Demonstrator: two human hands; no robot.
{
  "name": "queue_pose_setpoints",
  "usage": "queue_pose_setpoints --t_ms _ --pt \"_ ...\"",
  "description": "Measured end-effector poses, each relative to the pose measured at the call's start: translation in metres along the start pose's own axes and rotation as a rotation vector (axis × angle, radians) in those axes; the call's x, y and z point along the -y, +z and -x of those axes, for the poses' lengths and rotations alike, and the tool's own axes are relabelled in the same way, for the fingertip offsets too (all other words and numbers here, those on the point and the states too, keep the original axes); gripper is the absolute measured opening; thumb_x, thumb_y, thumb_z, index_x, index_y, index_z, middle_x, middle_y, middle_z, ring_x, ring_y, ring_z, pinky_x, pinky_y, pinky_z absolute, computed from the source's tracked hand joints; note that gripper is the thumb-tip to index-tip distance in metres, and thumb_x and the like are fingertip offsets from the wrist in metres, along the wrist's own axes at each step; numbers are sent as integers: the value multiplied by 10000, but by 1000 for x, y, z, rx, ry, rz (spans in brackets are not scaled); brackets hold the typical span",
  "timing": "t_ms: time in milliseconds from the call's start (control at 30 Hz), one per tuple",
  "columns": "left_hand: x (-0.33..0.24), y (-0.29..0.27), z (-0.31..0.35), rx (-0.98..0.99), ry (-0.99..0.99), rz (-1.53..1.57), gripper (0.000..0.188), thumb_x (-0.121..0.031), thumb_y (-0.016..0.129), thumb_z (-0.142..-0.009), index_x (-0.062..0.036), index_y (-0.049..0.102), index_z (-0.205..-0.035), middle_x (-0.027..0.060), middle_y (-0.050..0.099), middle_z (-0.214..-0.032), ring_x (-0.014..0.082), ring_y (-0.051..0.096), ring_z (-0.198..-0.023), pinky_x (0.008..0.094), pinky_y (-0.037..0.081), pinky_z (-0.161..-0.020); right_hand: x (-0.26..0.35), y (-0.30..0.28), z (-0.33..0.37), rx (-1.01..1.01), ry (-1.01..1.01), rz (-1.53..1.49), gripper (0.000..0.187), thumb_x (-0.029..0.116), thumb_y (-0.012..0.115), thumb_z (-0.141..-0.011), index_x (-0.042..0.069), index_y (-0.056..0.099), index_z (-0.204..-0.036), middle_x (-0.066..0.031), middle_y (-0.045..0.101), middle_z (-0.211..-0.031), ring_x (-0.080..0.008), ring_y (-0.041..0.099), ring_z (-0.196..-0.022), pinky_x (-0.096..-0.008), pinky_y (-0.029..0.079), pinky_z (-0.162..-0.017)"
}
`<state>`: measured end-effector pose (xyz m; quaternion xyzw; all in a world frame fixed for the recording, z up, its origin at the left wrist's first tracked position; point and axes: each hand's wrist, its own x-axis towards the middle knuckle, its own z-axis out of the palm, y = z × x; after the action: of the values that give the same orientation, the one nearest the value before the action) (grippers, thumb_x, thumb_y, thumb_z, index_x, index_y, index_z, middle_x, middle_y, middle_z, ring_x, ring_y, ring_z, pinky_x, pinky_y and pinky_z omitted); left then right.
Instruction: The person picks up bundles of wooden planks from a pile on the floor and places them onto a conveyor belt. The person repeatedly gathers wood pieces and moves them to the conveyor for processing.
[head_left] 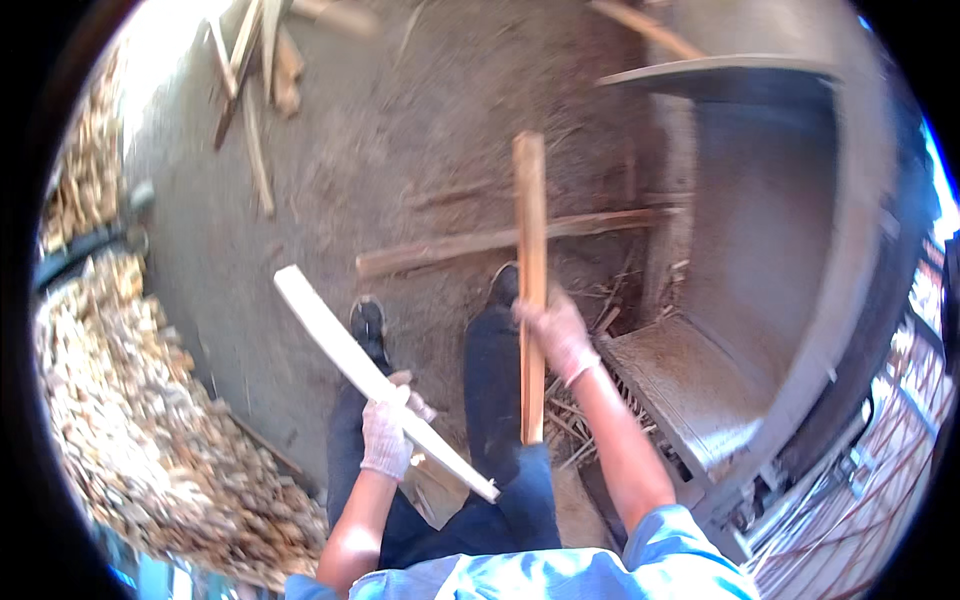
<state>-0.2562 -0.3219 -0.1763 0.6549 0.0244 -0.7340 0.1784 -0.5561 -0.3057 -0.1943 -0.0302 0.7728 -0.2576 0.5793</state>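
Observation:
My left hand (388,430), in a pale knitted work glove, is closed round a long whitish strip of wood (335,325). That strip slants from the upper left down toward my lap. In a matching glove, my right hand (556,332) grips a straight orange-brown wooden slat (530,200), held nearly upright in front of my right leg. The two pieces are apart from each other. Beyond my feet another long wooden board (450,253) lies across the ground, partly hidden behind the slat.
To my right stands a large metal machine with an open chute (765,200). A big heap of wood chips (150,420) fills the left side. Several loose sticks (258,100) lie at the far left, and splinters (572,425) are scattered beside the machine.

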Motion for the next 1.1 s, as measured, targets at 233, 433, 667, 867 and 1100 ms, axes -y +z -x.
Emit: queue_pose_setpoints --t_ms 233,433,667,867,1100 --pt "-47 9 55 222 78 -303 400 -239 603 -967 -15 557 -1295 47 573 -857 211 582 -765 397 528 -722 -42 -36 223 -290 -250 480 455 442 670 -872 81 515 -1101 -226 672 -877 -421 678 -865 -509 533 -749" --pt "-100 -33 77 104 58 -598 408 -296 639 -963 -12 576 -1248 170 640 -1136 345 600 -1070 461 491 -972 -136 3 389 -440 -254 205 397 388 626 -944 96 570 -1208 -188 671 -897 -390 672 -852 -478 523 -765" --pt "-95 53 82 233 55 -796 250 -328 533 -1010 -97 594 -937 72 606 -873 266 576 -854 438 507 -846 -163 -36 568 -1092 -295 307 272 339 682 -913 135 636 -1086 -91 642 -774 -280 654 -680 -397 523 -600" --pt "-4 153 117 524 -60 -897 315 -417 519 -998 -126 573 -891 59 602 -886 253 542 -883 475 458 -916 -247 -252 798 -1853 -82 391 250 238 509 -1026 29 634 -971 -112 655 -757 -194 642 -625 -367 543 -511" --pt "94 189 220 939 -13 -957 138 -219 544 -1019 -98 530 -953 49 530 -870 219 543 -836 430 505 -843 -281 -235 820 -2183 -281 217 317 343 728 -921 95 679 -1112 -124 735 -945 -252 737 -805 -356 601 -690"
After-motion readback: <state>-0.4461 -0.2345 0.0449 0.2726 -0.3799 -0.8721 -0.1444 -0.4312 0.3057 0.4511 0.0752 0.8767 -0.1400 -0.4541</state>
